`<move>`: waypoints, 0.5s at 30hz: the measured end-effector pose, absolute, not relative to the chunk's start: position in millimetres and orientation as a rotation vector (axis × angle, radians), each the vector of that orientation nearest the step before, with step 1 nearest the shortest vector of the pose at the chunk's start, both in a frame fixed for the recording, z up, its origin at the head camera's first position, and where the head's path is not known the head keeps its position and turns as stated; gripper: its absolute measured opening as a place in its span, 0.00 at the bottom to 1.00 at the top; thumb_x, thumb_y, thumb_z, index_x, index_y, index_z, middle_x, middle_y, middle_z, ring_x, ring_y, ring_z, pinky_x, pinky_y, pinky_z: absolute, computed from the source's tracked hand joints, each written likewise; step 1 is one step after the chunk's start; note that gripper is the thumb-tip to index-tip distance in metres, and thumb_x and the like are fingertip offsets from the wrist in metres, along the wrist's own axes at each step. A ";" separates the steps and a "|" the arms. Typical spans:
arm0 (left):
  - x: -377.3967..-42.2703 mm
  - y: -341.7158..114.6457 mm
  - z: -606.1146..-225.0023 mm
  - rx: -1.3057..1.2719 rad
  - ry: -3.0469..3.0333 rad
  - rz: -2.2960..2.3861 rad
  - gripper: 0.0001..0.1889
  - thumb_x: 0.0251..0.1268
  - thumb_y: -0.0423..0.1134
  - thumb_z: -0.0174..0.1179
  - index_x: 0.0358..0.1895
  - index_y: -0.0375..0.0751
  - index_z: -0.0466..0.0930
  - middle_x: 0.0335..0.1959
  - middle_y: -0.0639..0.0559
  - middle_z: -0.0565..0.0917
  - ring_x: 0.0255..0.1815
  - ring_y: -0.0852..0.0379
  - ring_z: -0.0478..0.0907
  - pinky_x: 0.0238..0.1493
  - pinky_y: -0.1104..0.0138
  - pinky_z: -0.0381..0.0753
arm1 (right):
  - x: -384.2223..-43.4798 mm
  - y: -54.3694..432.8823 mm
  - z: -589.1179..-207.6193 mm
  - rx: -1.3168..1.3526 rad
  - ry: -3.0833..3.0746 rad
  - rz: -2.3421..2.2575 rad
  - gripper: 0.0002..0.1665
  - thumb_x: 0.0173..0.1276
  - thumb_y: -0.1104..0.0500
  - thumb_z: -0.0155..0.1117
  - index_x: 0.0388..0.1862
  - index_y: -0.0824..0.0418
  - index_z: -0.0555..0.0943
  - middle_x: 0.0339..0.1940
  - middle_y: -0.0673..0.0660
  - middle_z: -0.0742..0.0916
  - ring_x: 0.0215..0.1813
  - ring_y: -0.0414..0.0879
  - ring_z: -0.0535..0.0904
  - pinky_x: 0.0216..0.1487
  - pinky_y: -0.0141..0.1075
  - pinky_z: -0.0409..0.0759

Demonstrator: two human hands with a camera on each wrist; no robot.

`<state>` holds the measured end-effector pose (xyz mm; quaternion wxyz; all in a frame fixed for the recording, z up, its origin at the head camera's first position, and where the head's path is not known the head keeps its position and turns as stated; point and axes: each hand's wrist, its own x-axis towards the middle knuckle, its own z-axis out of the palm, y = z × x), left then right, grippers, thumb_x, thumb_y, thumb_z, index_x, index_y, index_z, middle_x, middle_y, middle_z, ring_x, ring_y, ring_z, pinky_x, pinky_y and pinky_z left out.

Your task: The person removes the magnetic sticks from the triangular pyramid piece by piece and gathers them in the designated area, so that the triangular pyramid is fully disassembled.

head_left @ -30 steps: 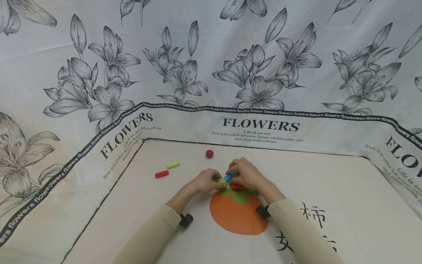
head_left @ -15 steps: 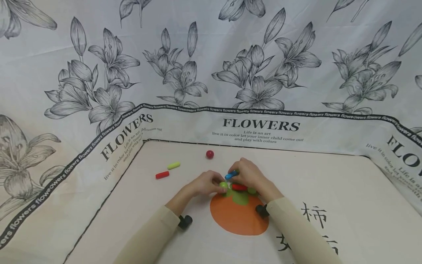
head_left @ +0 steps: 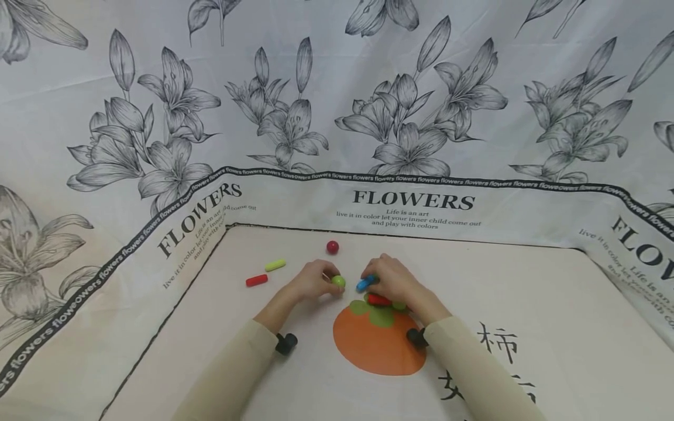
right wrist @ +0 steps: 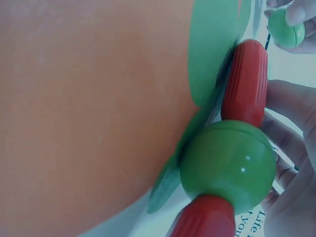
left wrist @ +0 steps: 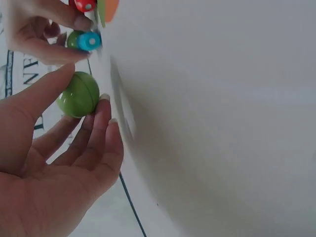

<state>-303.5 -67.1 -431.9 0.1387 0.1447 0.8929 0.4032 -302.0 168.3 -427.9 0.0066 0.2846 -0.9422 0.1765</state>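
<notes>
My left hand [head_left: 312, 280] pinches a light green ball [left wrist: 79, 95] between thumb and fingertips, just above the table. To its right, my right hand [head_left: 392, 279] holds a blue rod [head_left: 365, 283] by its side. The rod's end, with a pale hole, faces left, and a gap separates it from the ball. Behind that end shows another green piece, partly hidden by the fingers. Below the right hand, a ribbed red rod [right wrist: 245, 81] is joined to a green ball [right wrist: 227, 165]. A second red rod [right wrist: 205, 219] meets this ball from the other side.
A red ball [head_left: 332, 247] lies farther back. Left of the hands are a loose red rod [head_left: 256, 280] and a yellow-green rod [head_left: 275, 265]. The tablecloth [head_left: 295, 380] bears a printed orange persimmon [head_left: 376, 345]. A flower-printed curtain [head_left: 295, 199] surrounds the table.
My left hand has moved left with the green ball, away from the blue rod and the printed persimmon. My right hand stays nearly in place; the blue rod has tilted a little.
</notes>
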 end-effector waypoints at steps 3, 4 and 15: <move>-313.6 -67.0 -436.0 0.369 2.623 1.188 0.17 0.62 0.41 0.73 0.53 0.43 0.83 0.49 0.51 0.82 0.48 0.51 0.77 0.48 0.62 0.82 | -302.0 169.2 -427.4 0.901 -2.953 0.556 0.12 0.62 0.60 0.77 0.45 0.58 0.91 0.46 0.52 0.88 0.47 0.49 0.76 0.52 0.45 0.76; -317.3 -65.9 -438.1 0.364 2.637 1.195 0.17 0.62 0.40 0.73 0.53 0.42 0.83 0.49 0.50 0.82 0.48 0.51 0.77 0.48 0.61 0.82 | -301.7 169.6 -427.2 0.899 -2.955 0.562 0.12 0.62 0.60 0.77 0.46 0.59 0.91 0.47 0.53 0.88 0.48 0.50 0.76 0.53 0.46 0.76; -358.2 -25.1 -444.7 0.503 2.828 1.085 0.17 0.62 0.35 0.72 0.53 0.37 0.84 0.49 0.47 0.84 0.47 0.52 0.78 0.52 0.60 0.81 | -296.6 183.1 -421.1 0.626 -2.934 0.676 0.24 0.66 0.58 0.72 0.59 0.65 0.83 0.57 0.62 0.82 0.60 0.59 0.77 0.65 0.53 0.74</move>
